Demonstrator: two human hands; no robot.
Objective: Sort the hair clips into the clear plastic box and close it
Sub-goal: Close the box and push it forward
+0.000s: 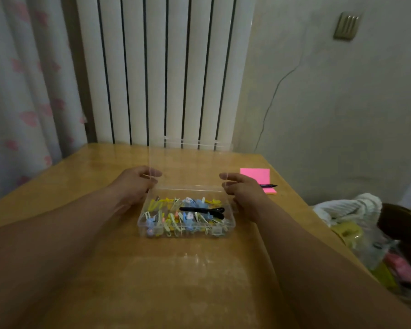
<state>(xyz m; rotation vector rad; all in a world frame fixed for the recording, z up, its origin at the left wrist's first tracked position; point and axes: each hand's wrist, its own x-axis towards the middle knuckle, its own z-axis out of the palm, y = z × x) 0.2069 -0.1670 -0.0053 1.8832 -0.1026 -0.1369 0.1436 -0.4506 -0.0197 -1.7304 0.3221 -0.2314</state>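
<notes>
Lid stands upright, left hand pinching its 9 o'clock edge, right hand its 3 o'clock edge; clips lie in the box below.

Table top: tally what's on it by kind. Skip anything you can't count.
clear plastic box: 1
large black clip: 1
pink sticky-note pad: 1
black pen: 1
small coloured clips: too jumbled to count
Total counted: 4
</notes>
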